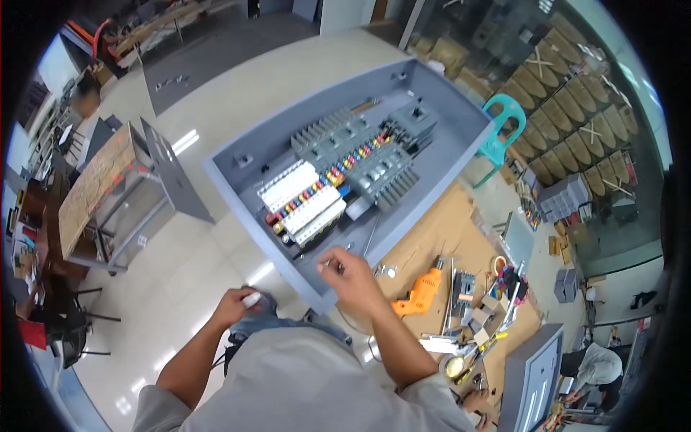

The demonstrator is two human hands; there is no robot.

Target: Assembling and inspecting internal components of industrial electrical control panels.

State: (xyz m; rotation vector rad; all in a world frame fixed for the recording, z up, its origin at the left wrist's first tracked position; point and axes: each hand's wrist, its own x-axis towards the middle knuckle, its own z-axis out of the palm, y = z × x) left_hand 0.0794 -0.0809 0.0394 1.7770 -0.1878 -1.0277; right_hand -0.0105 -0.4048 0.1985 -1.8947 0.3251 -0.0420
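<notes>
A grey metal electrical enclosure [455, 119] lies open-side up in front of me. Inside it are rows of dark grey breakers [327, 147], white breakers [289, 186] and a line of red, yellow and blue caps [356, 160]. Over the enclosure's near corner, my right hand [353, 279] has its fingers pinched together; whatever they hold is too small to name. My left hand [230, 307] is lower and to the left, outside the box, closed around a small white object [251, 299]. That object's kind is unclear.
An orange power drill [421, 291] lies on the cardboard-topped table [403, 252] at right, beside a loose breaker [466, 286], tape and hand tools. Another grey box [533, 378] stands lower right, near another person's hand [475, 400]. A teal chair [497, 137] stands beyond.
</notes>
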